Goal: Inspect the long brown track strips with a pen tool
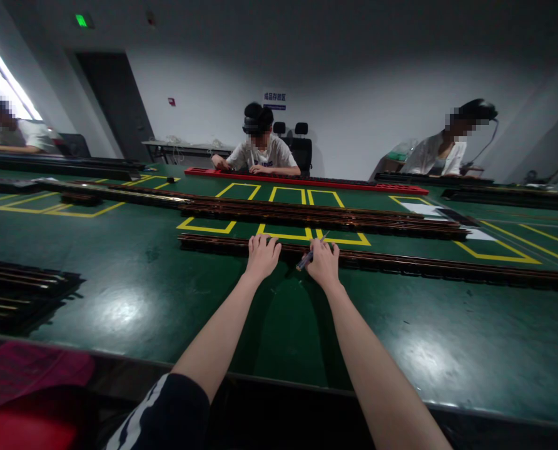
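Observation:
A long dark rail (401, 264) with a coppery sheen lies across the green table in front of me. My left hand (262, 255) is closed over the rail's near part, fingers curled onto its top and far side. Just to the right, my right hand (323, 259) is closed around a small screwdriver (303, 260). Its greyish handle sticks out toward the lower left, and its thin shaft points up and away past the fingers. The right fingertips are at the rail, but whether they touch it I cannot tell.
More dark rails (316, 212) lie beyond, over yellow tape outlines (208, 228) on the table (166, 287). A rail stack (20, 287) sits at near left. Farther back is a red rail (354, 185). Three people sit at the far side and left.

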Demonstrator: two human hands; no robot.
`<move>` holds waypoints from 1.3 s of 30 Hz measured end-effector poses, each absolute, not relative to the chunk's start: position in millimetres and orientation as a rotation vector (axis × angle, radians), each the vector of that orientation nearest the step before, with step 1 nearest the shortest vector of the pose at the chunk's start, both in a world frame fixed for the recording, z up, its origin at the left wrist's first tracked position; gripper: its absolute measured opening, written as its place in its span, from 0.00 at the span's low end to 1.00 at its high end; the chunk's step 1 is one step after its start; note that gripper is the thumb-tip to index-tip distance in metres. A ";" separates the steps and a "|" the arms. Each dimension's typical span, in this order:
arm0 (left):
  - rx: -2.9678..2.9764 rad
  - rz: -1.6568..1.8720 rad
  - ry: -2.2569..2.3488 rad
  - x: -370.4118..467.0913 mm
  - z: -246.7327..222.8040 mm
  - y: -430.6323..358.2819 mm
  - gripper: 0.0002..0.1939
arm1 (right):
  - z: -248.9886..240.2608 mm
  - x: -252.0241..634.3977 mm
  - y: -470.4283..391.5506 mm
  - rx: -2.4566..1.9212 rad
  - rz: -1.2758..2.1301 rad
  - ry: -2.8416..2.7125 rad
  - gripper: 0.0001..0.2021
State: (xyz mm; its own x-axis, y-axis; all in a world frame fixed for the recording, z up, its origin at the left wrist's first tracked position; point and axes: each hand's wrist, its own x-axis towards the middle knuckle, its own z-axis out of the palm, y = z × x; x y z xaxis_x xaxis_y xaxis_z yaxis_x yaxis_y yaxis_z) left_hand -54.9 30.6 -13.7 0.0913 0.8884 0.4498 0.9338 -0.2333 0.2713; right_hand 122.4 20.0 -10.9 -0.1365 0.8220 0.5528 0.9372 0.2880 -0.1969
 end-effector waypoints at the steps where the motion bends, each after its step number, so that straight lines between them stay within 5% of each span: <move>1: -2.245 -0.826 -1.896 -54.8 -13.9 30.7 0.24 | -11.3 122.8 20.8 -1.549 -0.265 -2.006 0.10; 19: -2.246 -0.834 -1.920 -56.4 -16.3 32.6 0.25 | -9.1 125.4 18.5 -1.569 -0.215 -1.922 0.05; 39: -2.228 -0.841 -1.912 -53.9 -12.8 28.9 0.24 | -11.8 125.2 21.7 -1.571 -0.237 -1.993 0.11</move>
State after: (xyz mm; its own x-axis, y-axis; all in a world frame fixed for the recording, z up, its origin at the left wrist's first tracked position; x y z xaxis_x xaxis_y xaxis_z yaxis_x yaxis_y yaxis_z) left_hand -53.9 28.9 -12.8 0.0660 0.8875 0.4561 0.9358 -0.2137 0.2804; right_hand 125.2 21.7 -11.8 -0.1347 0.8296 0.5419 0.9336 0.2895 -0.2110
